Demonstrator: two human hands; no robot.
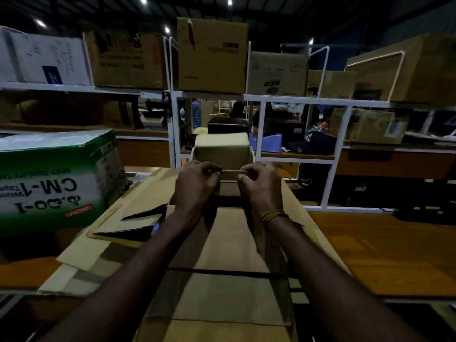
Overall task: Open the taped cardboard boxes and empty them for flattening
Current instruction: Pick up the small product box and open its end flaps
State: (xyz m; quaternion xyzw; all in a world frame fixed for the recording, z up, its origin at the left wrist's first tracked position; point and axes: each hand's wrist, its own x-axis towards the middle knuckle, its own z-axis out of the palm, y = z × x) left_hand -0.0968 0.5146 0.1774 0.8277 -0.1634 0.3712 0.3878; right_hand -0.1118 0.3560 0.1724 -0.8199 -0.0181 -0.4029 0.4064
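A small brown cardboard box (223,151) stands open at the far end of a pile of flattened cardboard (229,243) in the middle of the head view. My left hand (196,183) and my right hand (261,185) both reach to its near flap (234,171), fingers curled, each pinching the flap's edge from one side. The far flap stands up behind. The inside of the box is hidden by my hands and the flap.
A green and white CM-1 tape carton (56,178) sits close on the left. White-framed shelves (271,99) with many cardboard boxes stand behind. An orange-brown wooden tabletop (385,255) lies to the right. A dark cap (311,143) and a blue tape dispenser (267,141) sit on a shelf.
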